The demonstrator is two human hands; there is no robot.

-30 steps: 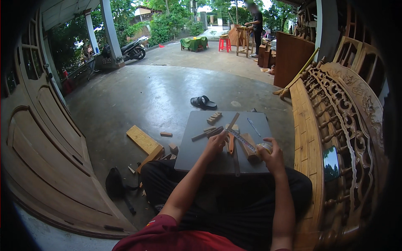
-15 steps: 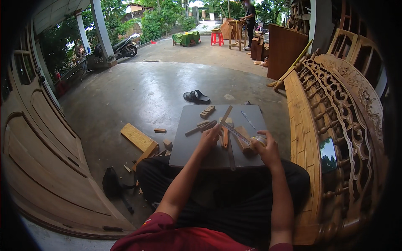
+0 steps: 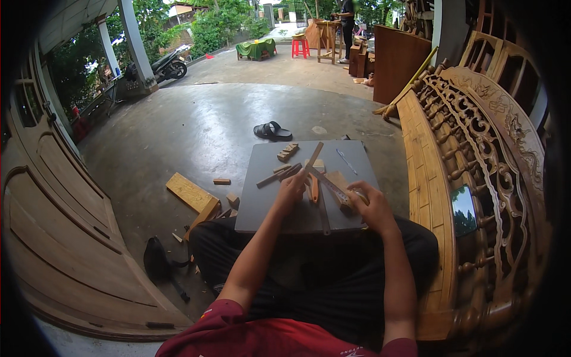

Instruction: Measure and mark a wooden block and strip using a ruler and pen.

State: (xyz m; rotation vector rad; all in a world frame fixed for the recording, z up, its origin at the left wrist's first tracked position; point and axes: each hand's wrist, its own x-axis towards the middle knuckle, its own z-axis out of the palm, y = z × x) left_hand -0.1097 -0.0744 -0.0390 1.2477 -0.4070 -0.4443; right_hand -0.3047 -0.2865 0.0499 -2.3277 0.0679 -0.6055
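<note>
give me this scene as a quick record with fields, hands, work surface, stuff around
setting: open porch with concrete floor
surface: flat grey board across the seated person's lap
left hand: on a slim wooden strip
right hand: gripping a small wooden block
on board: orange-handled tool, stacked small wood blocks
floor: pale wooden plank, black sandals
right side: carved wooden panel
left side: wooden door panel

Daylight is reflecting off the smooth concrete floor [image 3: 196, 125]. A panelled wooden door [image 3: 53, 238] is lying at the left; a carved wooden frame [image 3: 476, 154] is standing at the right. A motorbike [image 3: 168, 65], a red stool [image 3: 299, 47] and green trees [image 3: 220, 24] are showing beyond.
</note>
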